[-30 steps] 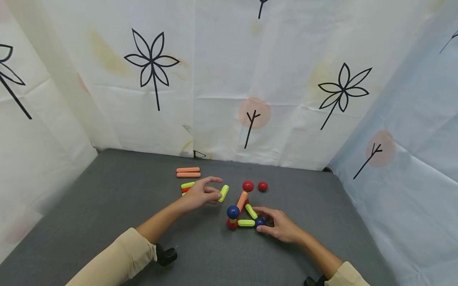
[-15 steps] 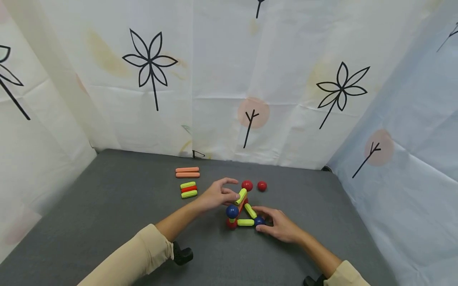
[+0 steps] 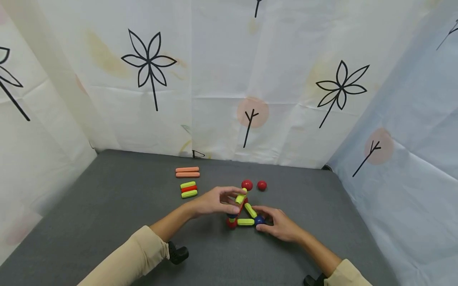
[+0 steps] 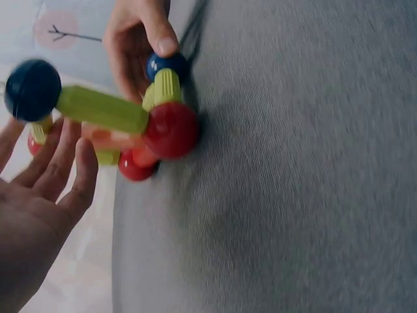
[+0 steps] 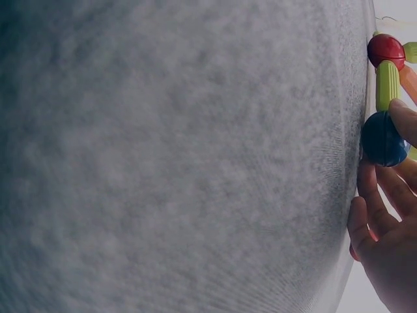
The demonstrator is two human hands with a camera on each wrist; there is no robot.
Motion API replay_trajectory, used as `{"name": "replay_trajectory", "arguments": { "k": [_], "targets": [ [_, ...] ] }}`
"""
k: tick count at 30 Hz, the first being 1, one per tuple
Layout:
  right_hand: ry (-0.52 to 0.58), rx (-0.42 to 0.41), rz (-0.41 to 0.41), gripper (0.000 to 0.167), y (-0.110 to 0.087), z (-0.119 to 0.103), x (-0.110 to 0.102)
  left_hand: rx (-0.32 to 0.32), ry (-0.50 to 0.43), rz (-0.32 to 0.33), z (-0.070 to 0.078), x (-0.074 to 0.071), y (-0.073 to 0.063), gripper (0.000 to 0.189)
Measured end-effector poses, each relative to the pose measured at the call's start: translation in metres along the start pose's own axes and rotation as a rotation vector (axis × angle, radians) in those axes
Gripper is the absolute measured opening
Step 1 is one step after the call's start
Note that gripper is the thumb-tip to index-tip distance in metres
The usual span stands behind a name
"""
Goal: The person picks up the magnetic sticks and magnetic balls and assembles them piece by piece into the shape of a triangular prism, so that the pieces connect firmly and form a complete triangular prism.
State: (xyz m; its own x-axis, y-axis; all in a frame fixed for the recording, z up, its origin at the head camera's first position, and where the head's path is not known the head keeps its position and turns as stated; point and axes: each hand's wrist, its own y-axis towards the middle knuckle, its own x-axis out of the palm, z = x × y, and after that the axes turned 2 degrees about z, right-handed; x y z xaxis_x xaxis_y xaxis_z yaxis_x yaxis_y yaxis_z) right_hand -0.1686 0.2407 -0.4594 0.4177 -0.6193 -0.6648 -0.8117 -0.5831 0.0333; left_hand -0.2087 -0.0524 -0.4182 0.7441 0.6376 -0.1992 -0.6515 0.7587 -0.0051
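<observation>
In the head view, my left hand (image 3: 216, 201) bends its fingers about a yellow-green magnetic stick (image 3: 241, 197) high on a ball-and-stick frame. Its thumb lies over the upper blue ball (image 4: 32, 90), mostly hidden from above. The stick's far end meets the raised red ball (image 3: 247, 185). Below, a yellow-green upright (image 4: 104, 109) links that blue ball to a lower red ball (image 3: 231, 223). My right hand (image 3: 279, 224) pinches the other blue ball (image 5: 384, 139) at the frame's right corner, where two yellow-green sticks (image 3: 245, 222) meet.
A loose red ball (image 3: 262, 185) lies behind the frame. Left of it are two orange sticks (image 3: 187, 174) and a short row of yellow-green and red sticks (image 3: 189, 190). A patterned curtain (image 3: 214, 79) rises behind the grey table (image 3: 143, 190).
My left hand has carried the yellow-green stick rightward from beside the frame to its top, and its thumb has come down over the upper blue ball. My right hand has stayed put.
</observation>
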Motion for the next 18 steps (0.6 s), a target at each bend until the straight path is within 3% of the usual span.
{"name": "replay_trajectory", "arguments": {
  "k": [2, 4, 9, 13, 18],
  "targets": [
    [-0.009, 0.001, 0.001, 0.054, 0.000, 0.001, 0.000, 0.039, 0.006, -0.056, -0.001, -0.003, -0.002, 0.066],
    [-0.015, 0.003, 0.000, 0.054, 0.000, 0.001, 0.000, 0.064, 0.014, -0.066, -0.001, -0.005, -0.001, 0.069],
    [-0.004, 0.008, -0.006, 0.054, 0.000, 0.000, 0.000, 0.099, 0.058, 0.011, -0.004, -0.005, 0.001, 0.062],
    [-0.002, 0.005, -0.006, 0.055, 0.000, -0.001, 0.000, 0.116, 0.068, 0.033, -0.010, -0.002, -0.001, 0.065],
    [-0.013, 0.009, 0.000, 0.054, -0.001, -0.002, 0.001, 0.082, 0.122, 0.078, -0.021, 0.004, -0.005, 0.078]
  ]
}}
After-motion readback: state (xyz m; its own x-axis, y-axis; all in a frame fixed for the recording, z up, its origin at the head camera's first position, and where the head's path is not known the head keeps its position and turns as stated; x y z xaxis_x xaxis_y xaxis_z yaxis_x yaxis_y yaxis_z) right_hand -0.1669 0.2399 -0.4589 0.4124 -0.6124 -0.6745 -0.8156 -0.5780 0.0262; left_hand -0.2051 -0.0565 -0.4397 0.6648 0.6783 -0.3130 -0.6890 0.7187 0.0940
